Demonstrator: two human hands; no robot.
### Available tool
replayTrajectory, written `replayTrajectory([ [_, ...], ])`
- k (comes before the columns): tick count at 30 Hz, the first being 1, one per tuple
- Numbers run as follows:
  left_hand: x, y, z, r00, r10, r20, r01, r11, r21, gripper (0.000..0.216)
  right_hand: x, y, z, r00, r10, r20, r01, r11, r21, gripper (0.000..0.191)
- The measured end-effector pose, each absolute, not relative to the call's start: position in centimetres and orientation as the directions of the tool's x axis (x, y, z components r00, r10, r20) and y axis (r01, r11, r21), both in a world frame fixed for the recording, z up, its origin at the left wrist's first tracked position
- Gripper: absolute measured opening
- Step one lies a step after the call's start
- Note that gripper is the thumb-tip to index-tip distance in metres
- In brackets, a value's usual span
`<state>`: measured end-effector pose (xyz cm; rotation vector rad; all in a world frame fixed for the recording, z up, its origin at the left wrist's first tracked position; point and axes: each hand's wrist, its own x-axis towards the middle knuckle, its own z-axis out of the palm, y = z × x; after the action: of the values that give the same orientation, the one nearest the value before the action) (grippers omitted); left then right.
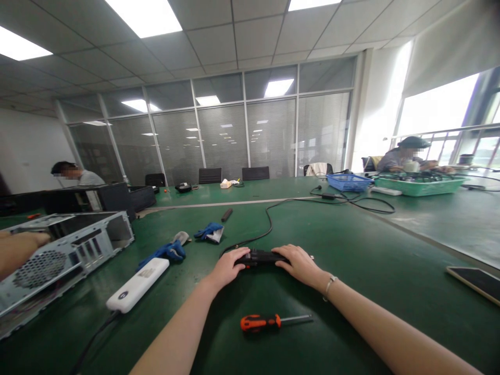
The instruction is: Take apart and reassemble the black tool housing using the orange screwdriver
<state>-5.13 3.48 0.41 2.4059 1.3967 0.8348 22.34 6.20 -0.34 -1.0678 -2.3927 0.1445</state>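
Observation:
A long black corded tool lies crosswise in front of me on the green table, with a bit of red on its lower side. My left hand is closed around its left end, where the cord comes out. Around the right end wraps my right hand, and a small metal tip shows just beyond those fingers. The exact kind of tool is partly hidden by my hands. Nearer to me, between my forearms, rests a screwdriver with an orange and black handle, its shaft pointing right.
Left of me are a white power strip, blue gloves and an open metal computer case with another person's hand over it. A phone lies right. Blue and green baskets stand farther back, near a seated person.

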Motion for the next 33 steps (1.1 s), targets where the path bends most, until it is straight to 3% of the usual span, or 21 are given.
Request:
replayTrajectory([
  [10,-4.3,1.5,1.1,0.405,0.859,0.315,0.708,-0.512,0.486,0.06,24.7,5.6,1.7,-0.598,0.745,0.294,0.644,0.666,-0.377,0.035],
  [13,-3.8,1.3,1.0,0.431,0.844,0.319,0.706,-0.535,0.463,0.061,24.4,3.7,2.3,-0.546,0.757,0.358,0.662,0.652,-0.369,0.04],
  [16,-3.6,1.3,0.9,0.433,0.839,0.329,0.706,-0.543,0.455,0.061,22.6,0.6,3.2,-0.587,0.689,0.425,0.576,0.725,-0.378,0.047],
  [19,-3.7,1.3,0.9,0.428,0.836,0.343,0.693,-0.547,0.469,0.061,20.4,-2.7,4.0,-0.782,0.543,0.306,0.411,0.818,-0.402,0.052],
  [22,-3.7,1.4,0.7,0.426,0.832,0.356,0.674,-0.554,0.488,0.061,19.0,-4.6,4.6,-0.901,0.391,0.19,0.327,0.898,-0.296,0.032],
  [24,-3.6,1.6,0.4,0.433,0.817,0.38,0.651,-0.575,0.495,0.061,18.6,-4.5,5.4,-0.897,0.378,0.228,0.318,0.911,-0.262,0.015],
  [27,-3.2,1.9,0.1,0.446,0.793,0.416,0.622,-0.608,0.493,0.052,18.8,-2.7,6.7,-0.73,0.53,0.432,0.38,0.839,-0.389,0.017],
  [29,-2.8,2.0,0.0,0.435,0.798,0.418,0.629,-0.601,0.493,0.048,19.2,-0.9,7.2,-0.502,0.639,0.583,0.372,0.768,-0.521,0.039],
  [31,-2.3,1.9,0.1,0.42,0.812,0.405,0.645,-0.581,0.496,0.052,19.7,0.5,6.9,-0.281,0.673,0.685,0.327,0.738,-0.591,0.061],
  [33,-1.7,1.8,0.3,0.425,0.817,0.389,0.647,-0.575,0.5,0.056,20.1,1.1,6.0,-0.169,0.645,0.746,0.329,0.75,-0.574,0.069],
])
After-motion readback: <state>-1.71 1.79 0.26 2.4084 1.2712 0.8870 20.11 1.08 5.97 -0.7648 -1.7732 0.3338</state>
